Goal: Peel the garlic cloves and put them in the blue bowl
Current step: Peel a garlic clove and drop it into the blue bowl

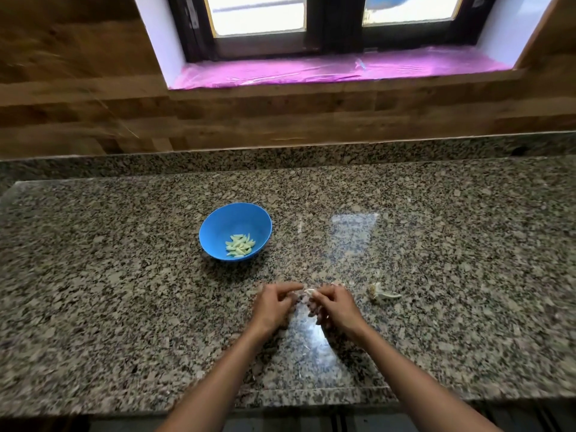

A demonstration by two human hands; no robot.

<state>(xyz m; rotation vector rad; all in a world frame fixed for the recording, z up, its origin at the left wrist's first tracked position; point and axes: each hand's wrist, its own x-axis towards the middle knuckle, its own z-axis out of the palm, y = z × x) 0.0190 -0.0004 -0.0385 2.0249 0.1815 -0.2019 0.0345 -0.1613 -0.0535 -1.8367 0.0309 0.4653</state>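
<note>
A: Over the near middle of the granite table (124,307), the left hand (272,307) and the right hand (335,308) meet, and the fingers of both pinch one garlic clove (309,292) between them.

B: And the blue bowl (218,224)?

A: It sits farther back to the left, well apart, with peeled cloves (240,245) heaped inside. Garlic scraps (381,293) lie just right of the hands.

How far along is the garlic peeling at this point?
Done: a small pile of peeled cloves lies in the blue bowl. In hand: the left hand and right hand pinch one garlic clove between them over the granite counter. Left: that clove must reach the bowl; a garlic remnant lies beside the right hand, and whether cloves remain in it is unclear.
</note>
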